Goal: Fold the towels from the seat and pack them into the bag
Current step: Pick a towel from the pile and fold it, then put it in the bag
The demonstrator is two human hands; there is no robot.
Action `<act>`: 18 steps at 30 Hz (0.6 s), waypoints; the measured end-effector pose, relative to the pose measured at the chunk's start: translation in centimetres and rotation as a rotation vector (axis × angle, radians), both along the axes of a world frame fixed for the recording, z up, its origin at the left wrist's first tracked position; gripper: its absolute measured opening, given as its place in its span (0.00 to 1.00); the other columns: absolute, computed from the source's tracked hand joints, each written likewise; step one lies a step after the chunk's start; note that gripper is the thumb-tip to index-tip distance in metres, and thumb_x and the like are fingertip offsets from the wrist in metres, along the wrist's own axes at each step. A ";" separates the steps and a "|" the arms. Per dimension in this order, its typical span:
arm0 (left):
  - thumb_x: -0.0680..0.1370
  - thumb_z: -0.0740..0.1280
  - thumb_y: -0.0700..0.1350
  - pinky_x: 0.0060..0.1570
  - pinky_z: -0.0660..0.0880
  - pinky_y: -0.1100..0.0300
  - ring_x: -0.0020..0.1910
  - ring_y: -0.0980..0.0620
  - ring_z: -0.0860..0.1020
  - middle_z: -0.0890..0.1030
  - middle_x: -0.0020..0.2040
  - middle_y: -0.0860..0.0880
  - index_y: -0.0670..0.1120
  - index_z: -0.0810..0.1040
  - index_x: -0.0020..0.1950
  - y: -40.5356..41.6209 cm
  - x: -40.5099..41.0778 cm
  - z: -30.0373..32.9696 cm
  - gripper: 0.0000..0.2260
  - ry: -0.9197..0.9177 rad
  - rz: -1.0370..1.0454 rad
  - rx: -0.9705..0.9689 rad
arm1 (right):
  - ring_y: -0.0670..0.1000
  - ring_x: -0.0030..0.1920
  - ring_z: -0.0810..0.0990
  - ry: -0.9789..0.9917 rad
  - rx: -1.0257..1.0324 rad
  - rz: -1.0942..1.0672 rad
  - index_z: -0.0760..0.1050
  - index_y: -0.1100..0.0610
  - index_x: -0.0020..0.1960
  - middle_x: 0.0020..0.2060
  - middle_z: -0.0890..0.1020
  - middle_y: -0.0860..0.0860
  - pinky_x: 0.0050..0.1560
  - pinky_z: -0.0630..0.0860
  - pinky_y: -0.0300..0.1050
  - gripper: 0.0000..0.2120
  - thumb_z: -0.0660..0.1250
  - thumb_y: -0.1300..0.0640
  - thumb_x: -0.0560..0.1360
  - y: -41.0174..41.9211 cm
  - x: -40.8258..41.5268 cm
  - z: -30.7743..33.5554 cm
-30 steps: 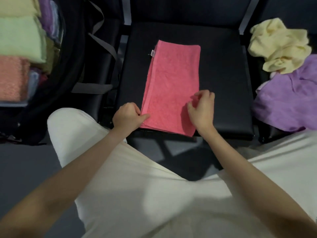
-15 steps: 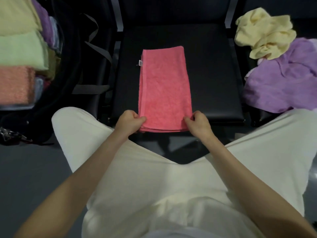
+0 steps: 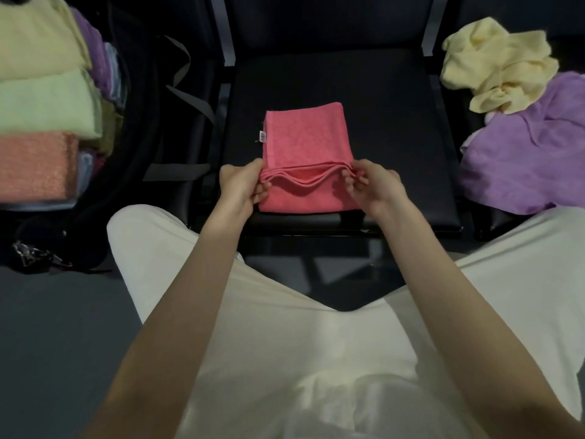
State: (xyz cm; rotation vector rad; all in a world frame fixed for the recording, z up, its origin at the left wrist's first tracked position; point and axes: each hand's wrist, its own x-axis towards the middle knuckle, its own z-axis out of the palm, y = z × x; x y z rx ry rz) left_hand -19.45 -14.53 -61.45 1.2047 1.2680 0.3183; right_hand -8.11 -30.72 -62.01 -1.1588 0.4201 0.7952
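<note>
Sitting at centre: a black seat [image 3: 395, 128], padded, dimly lit, over grey floor [image 3: 47, 327]. Standing open at 9 o'clock: a black bag [image 3: 133, 147], holding folded towels [image 3: 41, 99] stacked in cream, pale green and salmon; cut off by the left edge, deeper layers hard to make out. Lying at 2 o'clock on a neighbouring seat: a purple towel [image 3: 522, 160] and a yellow towel [image 3: 493, 64], both crumpled, the purple one running out of frame. Resting mid-seat, toward 6 o'clock: the pink towel [image 3: 307, 137], folded narrow, a small white tag [image 3: 262, 136] on its left edge, its near end lifted and doubling back so that stacked layers are showing. Pinching that lifted end: left hand [image 3: 243, 185] at the left corner, right hand [image 3: 370, 185] at the right corner, fingertips closed on cloth.
</note>
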 end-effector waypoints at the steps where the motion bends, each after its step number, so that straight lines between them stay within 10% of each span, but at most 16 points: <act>1: 0.75 0.66 0.39 0.26 0.74 0.63 0.20 0.57 0.74 0.75 0.20 0.52 0.43 0.72 0.35 0.4 0.8 -0.4 0.09 -0.007 0.042 -0.012 | 0.49 0.26 0.78 0.007 -0.004 -0.023 0.70 0.66 0.47 0.21 0.77 0.54 0.27 0.74 0.37 0.04 0.64 0.70 0.74 0.9 0.4 -0.4; 9: 0.77 0.67 0.45 0.42 0.81 0.57 0.39 0.51 0.83 0.83 0.45 0.43 0.41 0.75 0.53 1.5 1.8 -4.4 0.09 -0.047 -0.080 0.173 | 0.51 0.48 0.80 -0.223 -0.207 0.225 0.61 0.64 0.67 0.53 0.77 0.58 0.52 0.80 0.48 0.23 0.66 0.61 0.76 3.5 1.6 -2.3; 18: 0.74 0.70 0.43 0.68 0.66 0.54 0.64 0.46 0.75 0.78 0.64 0.44 0.41 0.76 0.65 1.8 -3.7 -4.8 0.20 0.254 -1.086 1.131 | 0.60 0.59 0.73 -1.550 -0.863 1.035 0.71 0.63 0.63 0.59 0.75 0.59 0.59 0.69 0.53 0.19 0.64 0.65 0.72 -1.0 1.1 -4.0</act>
